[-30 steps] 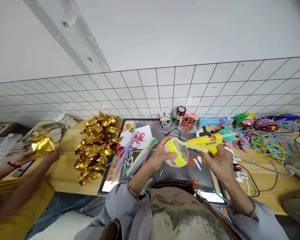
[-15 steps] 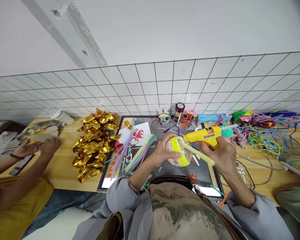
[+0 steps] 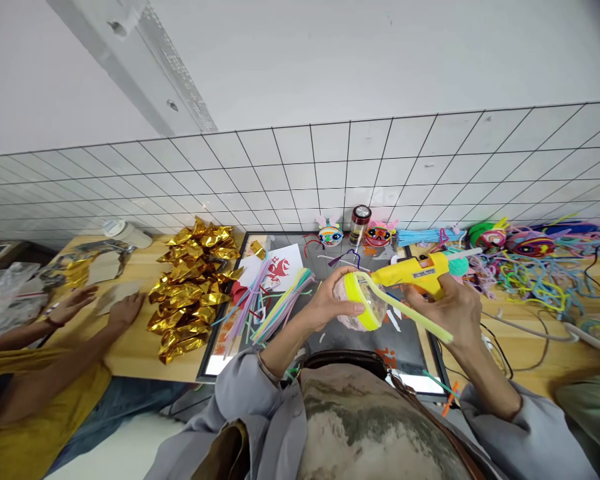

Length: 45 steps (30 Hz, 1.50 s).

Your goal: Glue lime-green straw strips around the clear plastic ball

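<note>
My left hand grips a clear round plastic container, thumb across its side. Yellow pipe cleaner is wound around the container in a band, and its loose end stretches to the lower right, past the fingers of my right hand. A yellow hot glue gun is in my right hand, its nozzle pointing left at the upper part of the band. Whether the nozzle touches the pipe cleaner I cannot tell. A white glue stick sticks out of the gun's rear.
Pipe cleaner bundles and a printed white sheet lie left of my hands, beside gold foil shapes. A flask stands between two decorated figures at the wall. Tangled pipe cleaners and cables lie right. A co-worker's hands are far left.
The loose end of the yellow pipe cleaner has swung further out to the right. My right hand and the glue gun shifted slightly right. The co-worker's hands moved down and apart.
</note>
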Each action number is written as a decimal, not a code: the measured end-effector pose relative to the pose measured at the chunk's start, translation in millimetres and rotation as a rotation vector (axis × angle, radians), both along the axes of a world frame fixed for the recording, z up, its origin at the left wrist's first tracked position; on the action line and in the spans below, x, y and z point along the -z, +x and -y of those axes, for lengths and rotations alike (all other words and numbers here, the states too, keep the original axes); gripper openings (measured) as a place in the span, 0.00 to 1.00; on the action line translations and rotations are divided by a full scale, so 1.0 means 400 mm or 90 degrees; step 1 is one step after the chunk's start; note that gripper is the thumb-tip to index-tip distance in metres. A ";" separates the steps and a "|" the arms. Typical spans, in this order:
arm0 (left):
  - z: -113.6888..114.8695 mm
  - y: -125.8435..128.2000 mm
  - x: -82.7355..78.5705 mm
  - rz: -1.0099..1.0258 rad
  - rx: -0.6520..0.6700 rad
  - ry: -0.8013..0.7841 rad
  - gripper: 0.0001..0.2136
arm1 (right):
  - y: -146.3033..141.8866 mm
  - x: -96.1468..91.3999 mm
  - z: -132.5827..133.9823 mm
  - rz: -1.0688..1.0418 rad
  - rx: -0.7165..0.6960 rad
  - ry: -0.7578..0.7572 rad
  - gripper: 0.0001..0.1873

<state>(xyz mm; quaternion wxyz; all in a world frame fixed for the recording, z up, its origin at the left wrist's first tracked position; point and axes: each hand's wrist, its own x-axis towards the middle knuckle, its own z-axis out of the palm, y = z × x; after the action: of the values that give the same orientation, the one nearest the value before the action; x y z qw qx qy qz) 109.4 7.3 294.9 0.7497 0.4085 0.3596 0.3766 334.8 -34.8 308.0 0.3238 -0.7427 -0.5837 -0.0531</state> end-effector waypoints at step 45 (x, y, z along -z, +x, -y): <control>0.000 0.009 0.009 -0.001 0.031 -0.008 0.40 | 0.002 0.007 0.006 0.004 0.030 -0.053 0.20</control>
<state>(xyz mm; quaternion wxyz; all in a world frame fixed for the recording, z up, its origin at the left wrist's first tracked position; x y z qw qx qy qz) 113.1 7.5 291.4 0.7608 0.4129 0.3526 0.3555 335.5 -37.0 305.4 0.2894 -0.7689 -0.5689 -0.0385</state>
